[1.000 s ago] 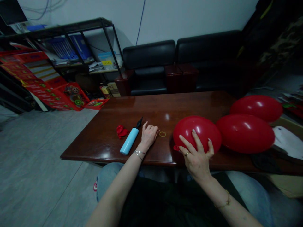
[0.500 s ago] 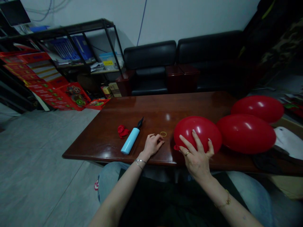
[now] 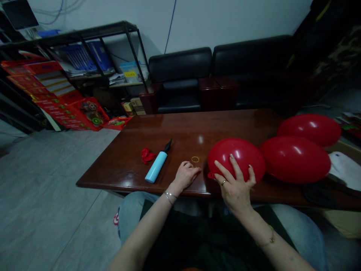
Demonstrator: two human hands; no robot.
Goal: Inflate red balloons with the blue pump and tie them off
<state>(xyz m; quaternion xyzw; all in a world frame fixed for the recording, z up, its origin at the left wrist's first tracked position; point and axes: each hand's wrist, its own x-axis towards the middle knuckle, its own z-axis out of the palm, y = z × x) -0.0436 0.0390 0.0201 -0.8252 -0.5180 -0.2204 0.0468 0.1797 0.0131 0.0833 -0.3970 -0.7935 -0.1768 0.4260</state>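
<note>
Black padded seats (image 3: pixel 180 66) line a pale wall (image 3: pixel 239 19) across the top of the frame, with a metal shelf (image 3: pixel 124 26) and red boxes (image 3: pixel 90 113) at upper left. Across the middle runs a shiny brown wooden surface (image 3: pixel 180 128).

Right of centre, the right hand (image 3: pixel 235 188) spreads over a blown-up balloon (image 3: pixel 245 156) at the near edge of that surface. Its grip is closed on the balloon, the open-ended neck (image 3: pixel 210 175) poking out at the left beside the fingers; how tightly the neck is pinched is hidden. Just left of it, the left hand (image 3: pixel 187 175) rests low with bent fingers. Nothing shows in that grip, though I cannot tell whether something small sits under the fingertips.

I judge the step in hand to be steadying the filled balloon with its neck held shut. Any next move at the neck would call for a firm right grip and free left fingers.

Counted: three blown-up balloons, one held, one touching its right side (image 3: pixel 295 159) and one behind that, farther right (image 3: pixel 308 128); one blue hand pump (image 3: pixel 156 166) with a black nozzle, left of centre; one small yellow band (image 3: pixel 195 161) just beyond the left hand; one clump of limp red rubber (image 3: pixel 146 155) beside the pump, its pieces too bunched to count.
</note>
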